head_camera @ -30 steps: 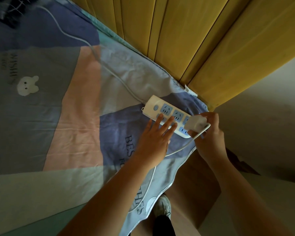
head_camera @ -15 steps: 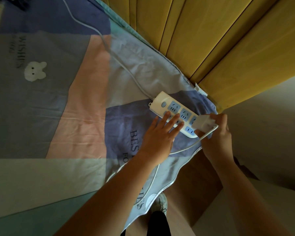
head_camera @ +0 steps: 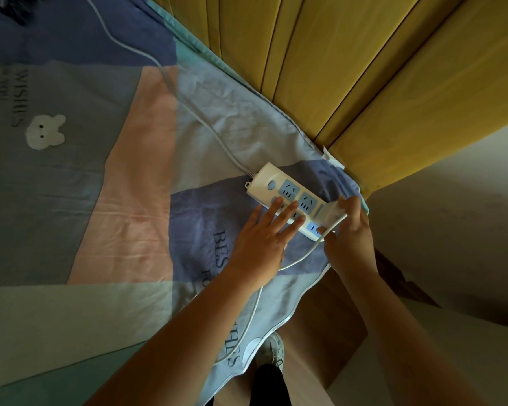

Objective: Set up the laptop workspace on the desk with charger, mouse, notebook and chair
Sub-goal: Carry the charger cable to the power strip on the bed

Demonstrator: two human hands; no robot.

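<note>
A white power strip (head_camera: 288, 194) with blue sockets lies on a patchwork bed sheet (head_camera: 135, 177) near the bed's corner. My left hand (head_camera: 264, 238) rests flat with its fingers spread, pressing on the strip's near side. My right hand (head_camera: 349, 232) grips the white charger plug (head_camera: 333, 210), which sits on a socket at the strip's right end. The charger's thin white cable (head_camera: 255, 312) trails from the plug down across the sheet and off the bed's edge.
The strip's thick grey cord (head_camera: 170, 80) runs up-left across the sheet. A yellow panelled headboard (head_camera: 349, 68) rises behind the bed. A pale wall (head_camera: 467, 215) is at right. Wooden floor (head_camera: 320, 332) and my shoe (head_camera: 272, 351) show below.
The camera has shifted, so the strip and both hands sit slightly lower right. The plug has been tilted and pushed down closer onto the strip's end socket. My left hand keeps pressing the strip.
</note>
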